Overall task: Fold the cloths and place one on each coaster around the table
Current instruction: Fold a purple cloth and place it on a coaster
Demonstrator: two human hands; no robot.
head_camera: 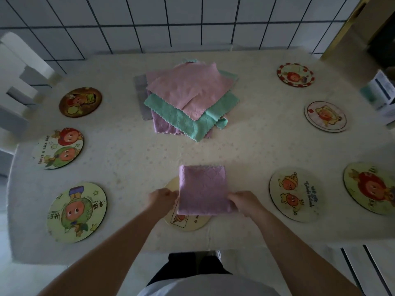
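A folded purple cloth [202,189] lies over the near middle coaster [188,223], covering most of it. My left hand [162,198] pinches its near left corner and my right hand [243,201] grips its near right corner. A loose pile of unfolded cloths [188,97], pink on top, then green, purple and grey, sits at the table's far middle. Bare round coasters ring the table: three on the left [80,101] [58,148] [77,212], and several on the right [295,74] [326,116] [294,194] [369,188].
The cream table cloth [132,163] covers the table, whose near edge is close to my body. A white box [384,97] stands at the right edge. White chair parts [15,86] sit at the left. A tiled wall [171,22] rises behind.
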